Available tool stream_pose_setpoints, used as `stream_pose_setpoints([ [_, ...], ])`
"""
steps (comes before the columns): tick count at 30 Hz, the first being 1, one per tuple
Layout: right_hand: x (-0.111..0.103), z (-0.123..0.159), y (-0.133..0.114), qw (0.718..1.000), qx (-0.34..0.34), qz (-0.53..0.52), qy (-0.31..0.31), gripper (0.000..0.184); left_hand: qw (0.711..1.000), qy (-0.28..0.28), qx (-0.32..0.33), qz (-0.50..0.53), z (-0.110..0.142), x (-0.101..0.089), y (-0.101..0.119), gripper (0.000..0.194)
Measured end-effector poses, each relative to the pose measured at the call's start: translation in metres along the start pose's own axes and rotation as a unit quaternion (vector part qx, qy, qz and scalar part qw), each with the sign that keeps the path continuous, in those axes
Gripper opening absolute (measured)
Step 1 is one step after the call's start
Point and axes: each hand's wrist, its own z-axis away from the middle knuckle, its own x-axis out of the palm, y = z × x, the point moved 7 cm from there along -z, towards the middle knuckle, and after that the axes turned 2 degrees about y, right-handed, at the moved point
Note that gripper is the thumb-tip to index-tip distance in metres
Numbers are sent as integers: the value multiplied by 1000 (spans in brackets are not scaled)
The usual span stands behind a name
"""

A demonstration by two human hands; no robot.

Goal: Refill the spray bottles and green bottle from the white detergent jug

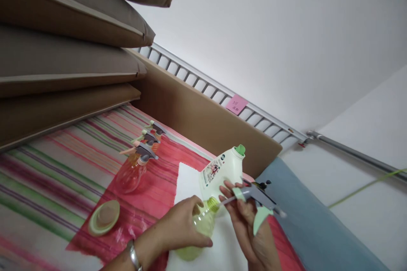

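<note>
My left hand (pixel 187 224) is wrapped round a clear yellow-green spray bottle (pixel 205 222), which leans with its threaded neck up and to the right. In my right hand (pixel 244 224) is a grey and mint-green trigger sprayer head (pixel 254 194). Its thin dip tube points left, with the end at the bottle's mouth; whether the tip is inside I cannot tell. Just behind both hands stands a white jug (pixel 222 167) with a green spout and a printed label. A white cloth (pixel 187 178) lies beneath the bottle and jug.
Several trigger spray bottles, the nearest a pinkish clear bottle (pixel 132 175), stand in a row at left. A round pale green dish (pixel 104 218) sits on the red sheet (pixel 165 169). Stacked brown cushions (pixel 70 55), a tan board (pixel 190 101) and a radiator (pixel 203 82) border the striped cloth (pixel 63 169).
</note>
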Motion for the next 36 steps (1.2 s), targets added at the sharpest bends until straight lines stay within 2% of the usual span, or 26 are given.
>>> stream_pose_setpoints([
  [4,-38,-10,-38,986,-103,-34,127,22,987,96,-27,-129,-7,-28,-15,54],
  [6,-53,-11,-45,981,-107,-24,157,22,979,150,-43,-130,-10,-44,-21,51],
  [7,-55,-11,-41,984,-85,5,155,26,977,178,-42,-107,-12,-52,-22,51],
  [9,-49,-9,-13,986,1,129,110,33,972,232,-22,-33,-16,-66,-21,53],
  [10,-44,-7,10,975,54,202,74,35,967,253,-11,10,-17,-71,-21,55],
  [11,-39,-4,36,949,106,293,41,35,962,268,-2,50,-19,-75,-20,56],
  [12,-36,-1,61,932,139,334,29,33,958,275,7,83,-20,-77,-20,56],
  [14,-32,0,107,907,181,379,23,29,951,284,17,123,-22,-80,-20,55],
  [16,-33,-4,139,884,204,420,28,26,949,279,17,146,-24,-79,-22,54],
  [19,-37,-18,158,858,197,473,35,24,952,232,17,199,-28,-70,-24,53],
  [21,-38,-27,159,846,178,502,36,23,953,204,21,223,-30,-63,-24,54],
  [24,-31,-36,158,839,137,526,35,22,960,195,25,201,-30,-57,-22,55],
  [27,-19,-39,159,853,95,512,26,27,968,186,26,166,-28,-51,-21,52],
  [29,-20,-36,156,870,79,487,26,32,971,186,26,151,-26,-49,-22,54],
  [32,-45,-29,133,892,57,442,72,36,974,189,34,119,-24,-48,-23,57],
  [36,-97,-26,72,900,-17,386,202,49,973,215,55,65,-24,-45,-24,56],
])
